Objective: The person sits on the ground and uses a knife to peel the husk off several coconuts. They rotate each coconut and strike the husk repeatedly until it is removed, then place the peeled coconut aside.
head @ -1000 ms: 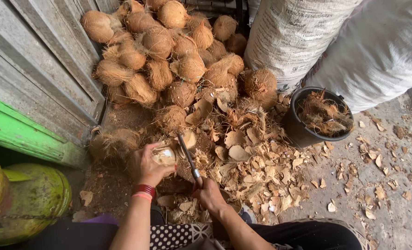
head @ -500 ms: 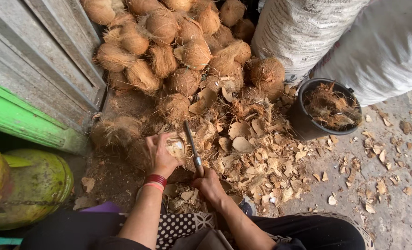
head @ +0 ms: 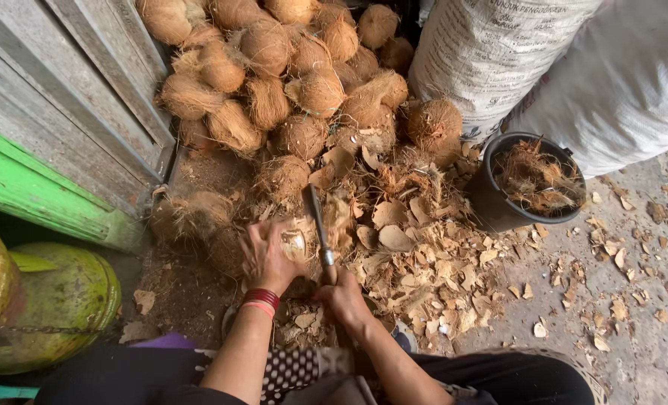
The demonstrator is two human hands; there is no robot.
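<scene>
— What sits at the far left?

— A green gas cylinder (head: pixel 45 311) beside the green-painted sill (head: pixel 34 187), under a grey wooden door (head: pixel 71 90).

— And your hands?

— My left hand (head: pixel 268 259), red bangles (head: pixel 261 301) at the wrist, wraps around a partly husked coconut (head: pixel 298 244) just in front of my knees. My right hand (head: pixel 341 294) is closed on the handle of a knife (head: pixel 317 225), blade laid against the coconut's right side, pointing away from me.

— Beyond them?

— A heap of husked coconuts (head: pixel 274 82) against the door, shell chips (head: pixel 424 262) strewn on the ground, then a black bucket (head: pixel 491 206) of fibre below white sacks (head: pixel 574 67).
</scene>
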